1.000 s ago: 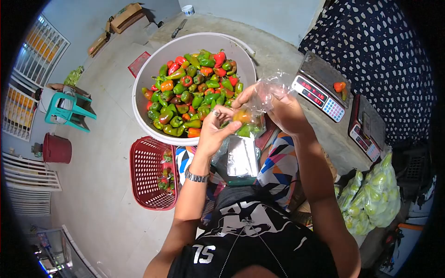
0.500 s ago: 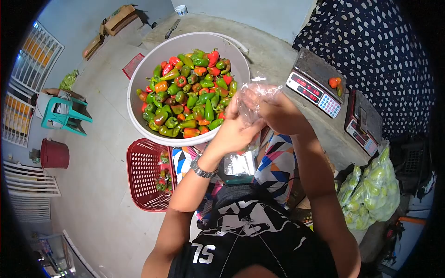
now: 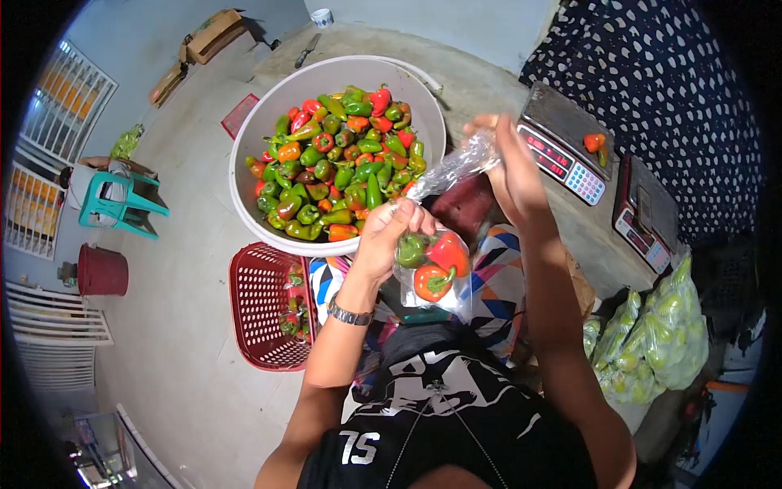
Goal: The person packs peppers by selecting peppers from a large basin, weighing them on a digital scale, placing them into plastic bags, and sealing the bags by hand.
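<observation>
A clear plastic bag point(image 3: 453, 167) with a few red and green bell peppers point(image 3: 435, 283) in its lower part hangs over my lap. My left hand point(image 3: 389, 234) is closed round the bag's gathered neck, just above the peppers. From there the twisted upper part stretches up and right to my right hand point(image 3: 515, 171), whose fingers are round its loose end, slightly blurred. Left of my hands stands a large pale tub point(image 3: 248, 204), full of red, green and orange peppers point(image 3: 334, 163).
A red perforated basket point(image 3: 259, 314) with some peppers sits below the tub. Two digital scales, one nearer point(image 3: 562, 159) and one farther right point(image 3: 639, 228), stand on the ledge; a pepper point(image 3: 595, 143) lies on the nearer. Bags of pale green vegetables point(image 3: 664, 334) are at right. A knife point(image 3: 307, 50) lies behind the tub.
My hands have moved apart: the left down to the bag's neck, the right up and right with its end. The bag is now stretched and twisted, and its peppers show.
</observation>
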Demonstrator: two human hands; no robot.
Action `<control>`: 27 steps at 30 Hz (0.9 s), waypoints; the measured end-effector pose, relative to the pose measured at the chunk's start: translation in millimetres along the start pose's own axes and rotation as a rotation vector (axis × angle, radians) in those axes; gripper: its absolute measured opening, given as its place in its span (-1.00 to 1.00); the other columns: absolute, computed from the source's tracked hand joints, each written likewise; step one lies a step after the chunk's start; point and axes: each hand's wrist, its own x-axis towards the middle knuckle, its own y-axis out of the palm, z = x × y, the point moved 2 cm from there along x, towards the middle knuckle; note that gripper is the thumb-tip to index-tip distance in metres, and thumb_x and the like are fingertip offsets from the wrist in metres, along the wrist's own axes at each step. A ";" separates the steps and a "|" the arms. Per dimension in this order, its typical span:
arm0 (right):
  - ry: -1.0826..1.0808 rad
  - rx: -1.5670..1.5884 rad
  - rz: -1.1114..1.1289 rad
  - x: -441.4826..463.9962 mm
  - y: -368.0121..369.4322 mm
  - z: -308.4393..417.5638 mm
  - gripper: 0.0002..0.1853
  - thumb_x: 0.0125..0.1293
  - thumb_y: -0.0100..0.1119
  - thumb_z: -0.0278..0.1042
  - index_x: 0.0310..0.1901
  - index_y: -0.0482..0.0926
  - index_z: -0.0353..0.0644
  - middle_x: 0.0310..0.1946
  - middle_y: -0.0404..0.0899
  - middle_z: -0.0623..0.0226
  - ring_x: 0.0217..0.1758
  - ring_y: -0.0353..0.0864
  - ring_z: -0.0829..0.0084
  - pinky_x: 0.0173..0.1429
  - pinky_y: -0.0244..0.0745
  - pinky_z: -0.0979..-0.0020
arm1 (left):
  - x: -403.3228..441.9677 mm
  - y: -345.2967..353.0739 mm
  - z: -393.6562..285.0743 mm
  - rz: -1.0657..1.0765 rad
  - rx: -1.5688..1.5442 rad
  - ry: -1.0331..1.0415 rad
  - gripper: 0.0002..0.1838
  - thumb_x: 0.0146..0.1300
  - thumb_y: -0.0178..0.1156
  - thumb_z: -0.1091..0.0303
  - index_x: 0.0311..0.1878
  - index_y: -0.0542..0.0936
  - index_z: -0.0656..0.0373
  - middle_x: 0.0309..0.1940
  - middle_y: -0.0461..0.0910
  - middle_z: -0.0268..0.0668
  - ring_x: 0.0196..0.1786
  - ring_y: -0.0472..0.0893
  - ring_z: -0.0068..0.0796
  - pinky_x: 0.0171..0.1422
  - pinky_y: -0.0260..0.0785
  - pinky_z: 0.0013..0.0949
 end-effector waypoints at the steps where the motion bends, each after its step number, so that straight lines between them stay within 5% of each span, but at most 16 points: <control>1: 0.039 -0.084 0.097 -9.6 2.6 -10.0 -0.57 0.53 0.23 -0.03 0.15 0.42 -0.21 -0.11 0.56 0.34 -0.11 0.55 0.48 0.03 0.47 0.41 | -1.5 -1.3 -7.3 -0.064 0.053 0.025 -0.58 0.64 0.08 0.11 -0.37 0.53 0.18 -0.33 0.66 -0.27 -0.08 0.66 -0.37 0.15 0.50 -0.26; 2: 0.069 -0.170 0.198 -19.4 5.2 -20.1 -0.39 0.44 0.39 -0.16 0.34 0.34 -0.26 0.03 0.62 0.29 0.07 0.64 0.46 0.16 0.55 0.41 | -1.6 1.5 -13.9 -0.091 0.229 0.076 -0.59 0.64 0.08 0.14 -0.35 0.55 0.20 -0.33 0.67 -0.29 -0.11 0.66 -0.39 0.12 0.51 -0.28; 4: -0.133 -0.730 0.608 -42.2 21.1 -33.9 -0.15 0.10 0.66 -0.27 0.36 0.35 -0.25 0.13 0.59 0.32 0.14 0.61 0.42 0.38 0.41 0.35 | 1.6 12.0 -21.0 -0.135 0.573 0.168 -0.61 0.64 0.09 0.18 -0.31 0.61 0.23 -0.34 0.68 -0.32 -0.18 0.66 -0.44 0.05 0.52 -0.32; 7: 0.121 -0.597 0.521 -50.2 20.9 -66.2 -0.01 -0.08 0.78 -0.23 0.39 0.38 -0.24 0.12 0.62 0.30 0.23 0.60 0.41 0.37 0.46 0.34 | 4.4 22.8 -14.6 -0.115 0.804 0.200 -0.71 0.59 0.13 0.30 -0.23 0.68 0.27 -0.35 0.69 -0.31 -0.25 0.63 -0.55 -0.08 0.51 -0.37; 10: -0.137 -0.759 0.488 -51.9 19.4 -74.8 0.00 -0.11 0.78 -0.26 0.38 0.38 -0.22 0.14 0.62 0.27 0.23 0.60 0.43 0.35 0.49 0.32 | 3.2 21.3 -7.6 -0.054 0.620 0.179 -0.74 0.57 0.15 0.31 -0.21 0.69 0.26 -0.38 0.67 -0.29 -0.28 0.62 -0.52 -0.11 0.49 -0.37; 14: -0.028 -0.672 0.352 -63.8 -3.4 -121.8 -0.16 0.00 0.71 -0.26 0.30 0.45 -0.22 0.10 0.63 0.25 0.21 0.63 0.35 0.33 0.51 0.28 | -2.4 25.6 -13.1 0.069 0.762 0.264 -0.74 0.57 0.15 0.26 -0.19 0.69 0.21 -0.41 0.63 -0.34 -0.34 0.60 -0.56 -0.22 0.44 -0.41; 16: -0.076 -0.865 0.391 -71.9 -17.1 -157.6 -0.24 0.05 0.68 -0.29 0.27 0.48 -0.22 0.07 0.64 0.26 0.17 0.65 0.32 0.28 0.54 0.27 | -9.6 32.7 -18.7 0.078 0.678 0.072 -0.74 0.58 0.15 0.24 -0.20 0.66 0.20 -0.43 0.61 -0.39 -0.37 0.57 -0.59 -0.24 0.43 -0.43; 18: -0.458 -0.848 0.510 -77.3 -6.4 -144.7 -0.37 0.11 0.63 -0.35 0.20 0.53 -0.25 -0.03 0.67 0.28 0.05 0.69 0.37 0.12 0.61 0.32 | -14.3 30.4 -5.5 0.111 0.614 0.083 -0.77 0.60 0.14 0.23 -0.17 0.61 0.17 -0.49 0.50 -0.49 -0.44 0.45 -0.68 -0.33 0.33 -0.48; 20: -0.164 -0.516 0.560 -81.9 6.4 -149.2 -0.46 0.15 0.60 -0.39 0.13 0.57 -0.28 -0.09 0.69 0.28 -0.01 0.70 0.45 0.04 0.62 0.38 | -18.3 34.1 -8.7 0.107 0.415 -0.040 -0.78 0.61 0.12 0.24 -0.14 0.59 0.16 -0.50 0.44 -0.53 -0.46 0.37 -0.72 -0.37 0.25 -0.52; 22: -0.103 -0.530 0.623 -86.3 6.7 -151.1 -0.59 0.20 0.57 -0.44 0.04 0.62 -0.33 -0.13 0.70 0.23 -0.06 0.70 0.56 -0.03 0.62 0.44 | -22.6 30.0 -3.2 0.104 0.187 -0.176 -0.82 0.63 0.11 0.26 -0.08 0.57 0.15 -0.51 0.33 -0.58 -0.47 0.27 -0.78 -0.41 0.11 -0.57; 27: -0.122 -0.342 0.841 -95.7 14.8 -149.4 -0.72 0.31 0.50 -0.43 -0.01 0.67 -0.28 -0.08 0.73 0.24 -0.01 0.70 0.53 0.09 0.58 0.38 | -35.1 41.6 -6.7 0.203 -0.023 -0.124 -0.83 0.60 0.13 0.31 -0.16 0.53 0.17 -0.51 0.32 -0.55 -0.46 0.29 -0.80 -0.42 0.10 -0.58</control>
